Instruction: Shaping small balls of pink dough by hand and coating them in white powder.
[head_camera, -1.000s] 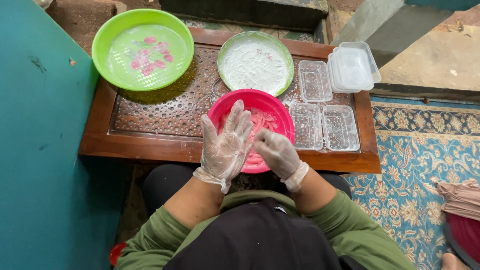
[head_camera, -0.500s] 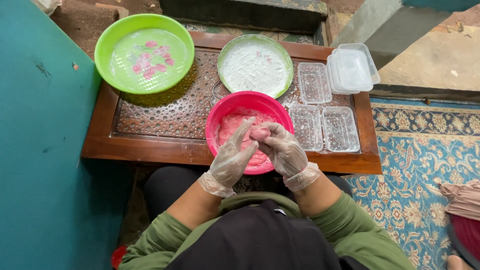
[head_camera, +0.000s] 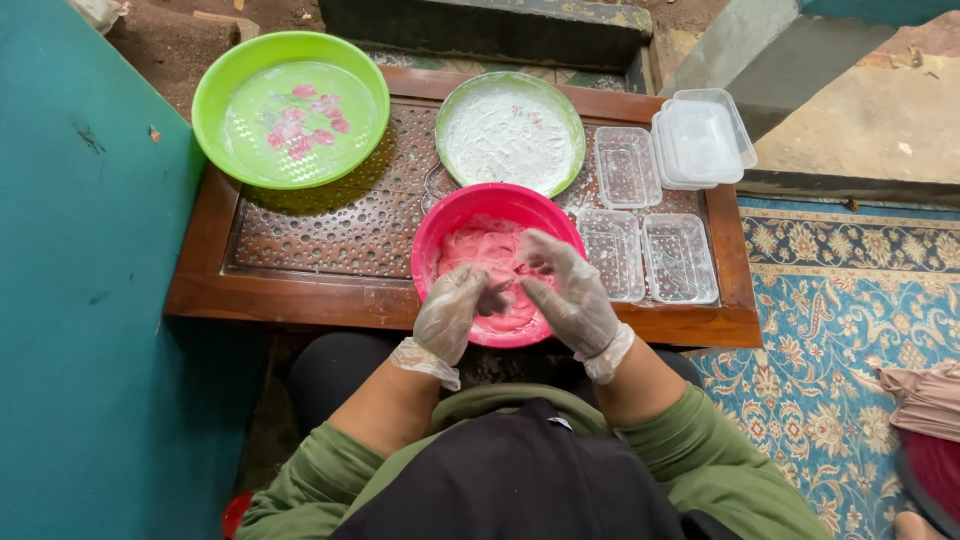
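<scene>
Both my hands wear thin clear plastic gloves and meet over a pink bowl of pink dough at the near edge of a low wooden table. My left hand and my right hand are curled toward each other, pinching a small lump of pink dough between their fingertips above the bowl.
A green bowl with small pink pieces sits at the table's far left. A green plate of white flour lies behind the pink bowl. Clear plastic trays and stacked lids are to the right. A teal wall stands left, a patterned rug right.
My hands went from pressed together in front of the bowl to reaching over it, and now pinch a piece of dough between the fingertips.
</scene>
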